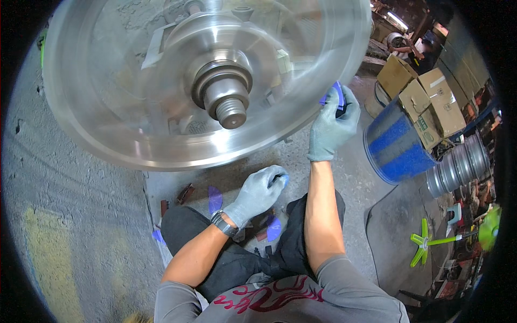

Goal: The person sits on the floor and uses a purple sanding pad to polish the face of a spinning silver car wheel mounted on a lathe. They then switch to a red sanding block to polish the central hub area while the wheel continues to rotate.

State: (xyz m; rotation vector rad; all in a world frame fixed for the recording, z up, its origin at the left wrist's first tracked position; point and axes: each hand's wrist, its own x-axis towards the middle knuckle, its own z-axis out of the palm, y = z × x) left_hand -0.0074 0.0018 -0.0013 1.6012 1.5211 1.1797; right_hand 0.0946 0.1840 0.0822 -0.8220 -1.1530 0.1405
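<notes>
A silvery wheel rim point(177, 153), blurred by spinning, fills the upper part of the view. It is mounted on a metal spindle with a threaded end point(231, 112). My right hand point(335, 124), in a grey glove, is closed on a folded purple sheet of sandpaper point(338, 92) at the rim's right edge. Fingers curled, my gloved left hand point(259, 189) hangs over my lap, below the rim and apart from it. A small blue bit shows at its fingertips; what it holds is mostly hidden. Loose purple sheets point(215, 199) lie on the ground by my legs.
To the right stands a blue drum point(399, 142) topped with cardboard boxes point(431, 102). Beside it are stacked metal rims point(459, 164) and a green-legged stand point(424, 242). A rough grey wall point(81, 204) runs along the left. Another person point(423, 54) works far back right.
</notes>
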